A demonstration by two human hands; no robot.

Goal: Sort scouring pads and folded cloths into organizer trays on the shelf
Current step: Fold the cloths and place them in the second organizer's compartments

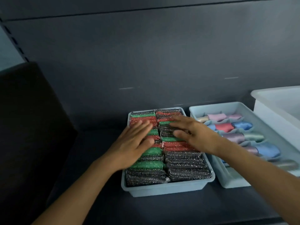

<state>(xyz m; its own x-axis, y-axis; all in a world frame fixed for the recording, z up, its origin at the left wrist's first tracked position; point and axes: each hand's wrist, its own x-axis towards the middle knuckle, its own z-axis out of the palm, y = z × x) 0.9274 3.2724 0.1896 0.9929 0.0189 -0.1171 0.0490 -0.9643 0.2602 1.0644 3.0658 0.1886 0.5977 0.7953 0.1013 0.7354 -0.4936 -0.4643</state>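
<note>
Here the left hand (134, 140) and right hand (193, 133) lie flat, fingers straight, apart, atop the glittery scouring pads (183, 161) packing the pale-blue organizer tray (162, 190)

Dark grey back panel (146, 54), dark shelf (97, 200), dim light

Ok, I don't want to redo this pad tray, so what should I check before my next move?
1. Scouring pads fill both rows of the left tray: ok.
2. Left hand and right hand flat on the pads, holding nothing: ok.
3. Pads level under the hands: cannot tell, covered.
4. Folded cloths fill the right tray: not ok, its near end looks bare.
5. White bin emptied: cannot tell, mostly out of frame.
</note>
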